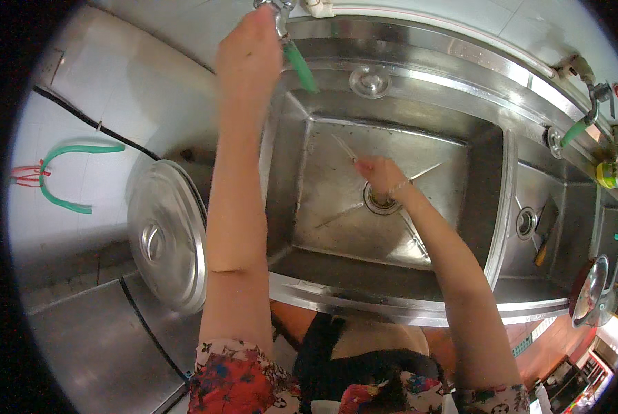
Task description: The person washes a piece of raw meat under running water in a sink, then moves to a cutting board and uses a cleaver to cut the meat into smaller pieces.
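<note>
My left hand is up at the wall faucet, gripping its top, with the fingers partly hidden behind the hand. A green hose hangs from the spout over the sink's back left corner. Low inside the large stainless steel sink, my right hand holds a slender, pale implement pointing up and left. Its exact kind is too blurred to tell. The drain lies under this hand and is partly covered by it.
A round metal lid leans at the left. On the back ledge sits a drain strainer. The right-hand basin holds a cleaver-like tool. A pan with a glass lid stands at the far right.
</note>
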`<state>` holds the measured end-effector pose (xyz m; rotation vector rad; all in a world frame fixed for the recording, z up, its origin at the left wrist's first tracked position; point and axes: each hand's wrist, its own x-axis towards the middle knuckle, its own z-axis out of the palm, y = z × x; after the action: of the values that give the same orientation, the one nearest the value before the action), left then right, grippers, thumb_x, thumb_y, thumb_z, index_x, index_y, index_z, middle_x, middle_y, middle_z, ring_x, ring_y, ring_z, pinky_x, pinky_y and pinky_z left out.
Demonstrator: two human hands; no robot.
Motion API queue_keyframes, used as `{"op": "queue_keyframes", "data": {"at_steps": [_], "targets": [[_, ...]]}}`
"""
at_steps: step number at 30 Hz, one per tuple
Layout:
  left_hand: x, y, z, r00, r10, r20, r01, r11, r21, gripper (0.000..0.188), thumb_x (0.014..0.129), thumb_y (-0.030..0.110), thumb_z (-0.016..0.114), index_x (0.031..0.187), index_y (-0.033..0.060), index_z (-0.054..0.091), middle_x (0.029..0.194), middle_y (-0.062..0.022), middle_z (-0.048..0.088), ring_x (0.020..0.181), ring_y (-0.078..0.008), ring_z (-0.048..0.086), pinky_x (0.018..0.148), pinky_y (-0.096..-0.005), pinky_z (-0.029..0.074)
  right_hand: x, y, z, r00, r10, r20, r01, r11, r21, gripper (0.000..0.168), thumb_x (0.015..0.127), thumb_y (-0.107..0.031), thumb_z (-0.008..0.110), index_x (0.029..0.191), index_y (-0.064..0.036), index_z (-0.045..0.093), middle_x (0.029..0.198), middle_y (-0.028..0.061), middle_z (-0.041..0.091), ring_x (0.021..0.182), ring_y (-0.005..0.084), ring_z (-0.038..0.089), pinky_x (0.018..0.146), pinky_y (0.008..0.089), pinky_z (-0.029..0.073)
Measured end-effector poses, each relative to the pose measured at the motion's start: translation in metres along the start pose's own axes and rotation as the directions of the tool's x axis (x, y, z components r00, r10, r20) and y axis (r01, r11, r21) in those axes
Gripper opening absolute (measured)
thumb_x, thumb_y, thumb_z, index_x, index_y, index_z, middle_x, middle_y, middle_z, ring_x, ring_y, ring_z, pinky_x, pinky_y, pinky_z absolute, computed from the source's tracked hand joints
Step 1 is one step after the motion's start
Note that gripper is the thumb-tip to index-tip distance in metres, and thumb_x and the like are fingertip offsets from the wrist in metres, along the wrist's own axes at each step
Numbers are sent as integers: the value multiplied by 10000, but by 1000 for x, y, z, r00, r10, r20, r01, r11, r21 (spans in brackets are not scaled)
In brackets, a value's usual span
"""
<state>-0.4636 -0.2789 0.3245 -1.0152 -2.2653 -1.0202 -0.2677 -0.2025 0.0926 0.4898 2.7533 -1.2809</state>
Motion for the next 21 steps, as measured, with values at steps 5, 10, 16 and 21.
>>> {"op": "queue_keyframes", "data": {"at_steps": [5, 10, 16, 21], "targets": [[13, 21, 16, 972, 62, 227, 51, 887, -458, 311, 877, 311, 438, 753, 39, 527, 640, -35, 492, 589, -124, 457, 553, -258, 360, 69, -52, -14, 921, 326, 216, -318, 303, 898, 223, 839, -213, 544, 962, -29, 567, 817, 59, 610, 660, 184, 605, 565, 304, 534], [-88, -14, 48, 601, -102, 792, 790, 224, -571, 231, 853, 266, 536, 777, 49, 526, 696, -15, 497, 642, -126, 490, 598, -254, 398, 116, -81, -14, 814, 501, 295, -381, 77, 921, 109, 848, -139, 502, 906, -63, 554, 782, 57, 569, 617, 165, 565, 559, 280, 518], [-137, -55, 126, 453, -380, 806, 697, -412, -586, 171, 852, 170, 555, 873, 0, 553, 840, -70, 547, 792, -188, 529, 755, -314, 466, 121, -73, 18, 844, 521, 128, -274, 213, 938, 137, 820, -173, 537, 882, -58, 578, 822, 71, 579, 696, 194, 570, 619, 307, 508], [-145, -52, 133, 508, -203, 837, 735, 608, -299, 148, 833, 177, 564, 850, 34, 598, 855, -44, 601, 790, -217, 554, 750, -286, 444, 110, -63, 52, 908, 411, 85, -249, 365, 897, 164, 797, -201, 566, 861, -54, 597, 856, 82, 588, 762, 218, 574, 669, 329, 500]]}}
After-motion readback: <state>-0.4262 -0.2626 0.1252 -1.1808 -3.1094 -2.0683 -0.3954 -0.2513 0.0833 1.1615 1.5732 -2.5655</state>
